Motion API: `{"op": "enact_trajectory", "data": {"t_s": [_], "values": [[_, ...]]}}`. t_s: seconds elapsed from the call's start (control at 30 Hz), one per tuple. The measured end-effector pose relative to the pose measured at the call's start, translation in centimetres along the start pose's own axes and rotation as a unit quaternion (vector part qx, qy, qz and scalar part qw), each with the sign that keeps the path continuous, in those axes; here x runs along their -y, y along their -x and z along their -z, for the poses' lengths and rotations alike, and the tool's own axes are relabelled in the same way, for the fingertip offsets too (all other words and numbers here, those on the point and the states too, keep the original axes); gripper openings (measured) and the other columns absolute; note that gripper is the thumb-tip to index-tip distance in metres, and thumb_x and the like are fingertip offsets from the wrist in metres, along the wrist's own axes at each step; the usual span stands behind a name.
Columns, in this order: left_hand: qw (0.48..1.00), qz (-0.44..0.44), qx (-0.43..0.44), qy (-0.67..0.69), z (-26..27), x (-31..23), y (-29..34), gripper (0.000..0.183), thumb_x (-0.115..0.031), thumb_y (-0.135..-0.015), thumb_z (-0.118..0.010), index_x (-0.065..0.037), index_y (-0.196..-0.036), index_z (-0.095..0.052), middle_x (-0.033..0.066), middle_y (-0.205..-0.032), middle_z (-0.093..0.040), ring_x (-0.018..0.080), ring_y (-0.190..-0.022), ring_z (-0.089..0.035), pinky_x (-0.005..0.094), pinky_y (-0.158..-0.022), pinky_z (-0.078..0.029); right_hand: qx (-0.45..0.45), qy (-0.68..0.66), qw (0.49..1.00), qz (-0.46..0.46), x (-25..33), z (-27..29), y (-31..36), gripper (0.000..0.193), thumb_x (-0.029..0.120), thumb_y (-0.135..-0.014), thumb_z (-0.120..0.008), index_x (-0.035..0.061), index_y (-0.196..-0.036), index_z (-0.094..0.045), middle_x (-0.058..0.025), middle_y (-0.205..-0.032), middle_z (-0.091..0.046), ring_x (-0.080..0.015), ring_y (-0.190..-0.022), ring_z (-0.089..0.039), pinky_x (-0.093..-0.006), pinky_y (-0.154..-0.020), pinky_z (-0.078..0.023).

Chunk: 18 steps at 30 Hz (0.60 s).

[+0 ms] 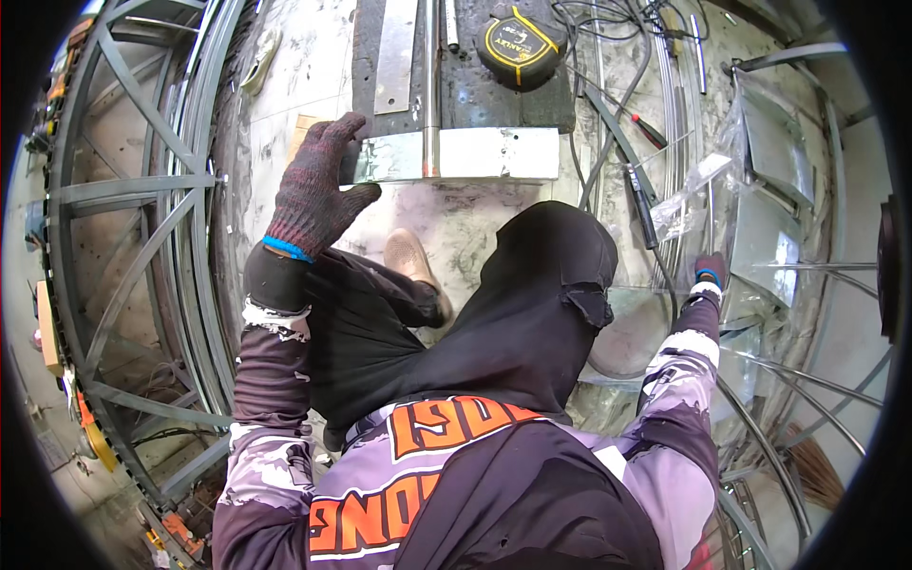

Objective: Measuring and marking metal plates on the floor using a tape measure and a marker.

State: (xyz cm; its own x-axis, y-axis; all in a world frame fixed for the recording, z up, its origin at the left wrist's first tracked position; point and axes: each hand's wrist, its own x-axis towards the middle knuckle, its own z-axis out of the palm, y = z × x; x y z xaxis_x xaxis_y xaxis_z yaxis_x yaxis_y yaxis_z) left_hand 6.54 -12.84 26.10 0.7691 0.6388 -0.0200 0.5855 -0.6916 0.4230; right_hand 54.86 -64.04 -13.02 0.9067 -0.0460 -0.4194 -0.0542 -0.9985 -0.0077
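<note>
The fingers (348, 125) of the left hand (313, 185) are spread in a wide C, the thumb apart from the rest, about the left end of the metal plate (484, 154). They are not closed on it, and whether glove and metal touch is hard to tell.

The plate, the landmark here, lies at the near edge of a dark slab (475, 106), in front of the person's knees. Its long axis runs left to right, nearly level: one end points into the left hand, the other toward the loose cables. Beyond its left part a flat strip (392, 62) points away from the person. A slim tube (431, 66) also runs away, roughly square to the plate, meeting or passing behind it; which one is unclear. Past the plate's right half sits a black and yellow tape measure (519, 49).

The step in hand looks like placing or lining up the plate against the tube; the next move probably calls for steadying its left end while the other hand brings a tool or part.

Right of the plate lie a red-handled screwdriver (650, 131) and, nearer the person, a dark-handled tool (642, 209). Farthest right, the right hand (710, 270) reaches beside clear plastic sheeting (698, 201); its fingers are too small to tell open or closed.
</note>
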Motion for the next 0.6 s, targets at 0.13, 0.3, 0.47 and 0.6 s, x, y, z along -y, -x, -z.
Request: {"op": "enact_trajectory", "data": {"t_s": [0.13,0.3,0.47,0.6], "values": [[0.996,0.06,0.004,0.064,0.5,1.0,0.9,0.086,-0.003,-0.075,-0.083,-0.012,-0.153,-0.051,0.016,-0.145,-0.061,0.0303,-0.139,-0.059,0.0399,-0.115,-0.049,0.012,0.003,0.998,0.069,0.3,4.9,-0.5,0.056,0.046,-0.095,-0.057,0.0012,-0.123,-0.075,-0.0343,-0.126,-0.068,-0.0512,-0.123,-0.065,-0.0563,-0.105,-0.051],[0.983,0.054,0.045,0.167,0.6,2.8,0.8,0.077,-0.008,-0.077,-0.081,-0.01,-0.149,-0.052,0.0147,-0.144,-0.063,0.031,-0.135,-0.061,0.0406,-0.112,-0.05,0.036,0.147,0.98,0.127,-1.5,17.2,2.7,0.057,0.045,-0.087,-0.065,-0.0057,-0.11,-0.077,-0.0338,-0.116,-0.072,-0.0499,-0.114,-0.069,-0.052,-0.101,-0.053],[0.994,-0.016,0.037,0.103,0.9,3.8,0.1,0.065,-0.005,-0.076,-0.081,-0.007,-0.137,-0.061,0.0142,-0.133,-0.065,0.0321,-0.128,-0.064,0.0409,-0.108,-0.052,-0.074,0.116,0.973,0.183,0.0,35.6,10.6,0.045,0.035,-0.09,-0.068,-0.0019,-0.112,-0.077,-0.0319,-0.113,-0.073,-0.047,-0.109,-0.071,-0.0509,-0.095,-0.055],[0.982,-0.059,-0.001,0.18,0.1,5.4,0.3,0.06,-0.003,-0.076,-0.079,-0.005,-0.134,-0.062,0.0146,-0.127,-0.063,0.0328,-0.124,-0.065,0.0397,-0.104,-0.054,-0.215,-0.038,0.912,0.347,8.7,48.4,22.7,0.041,0.02,-0.101,-0.065,0.0011,-0.137,-0.067,-0.0185,-0.117,-0.076,-0.0246,-0.106,-0.07,-0.0367,-0.098,-0.052]]}}
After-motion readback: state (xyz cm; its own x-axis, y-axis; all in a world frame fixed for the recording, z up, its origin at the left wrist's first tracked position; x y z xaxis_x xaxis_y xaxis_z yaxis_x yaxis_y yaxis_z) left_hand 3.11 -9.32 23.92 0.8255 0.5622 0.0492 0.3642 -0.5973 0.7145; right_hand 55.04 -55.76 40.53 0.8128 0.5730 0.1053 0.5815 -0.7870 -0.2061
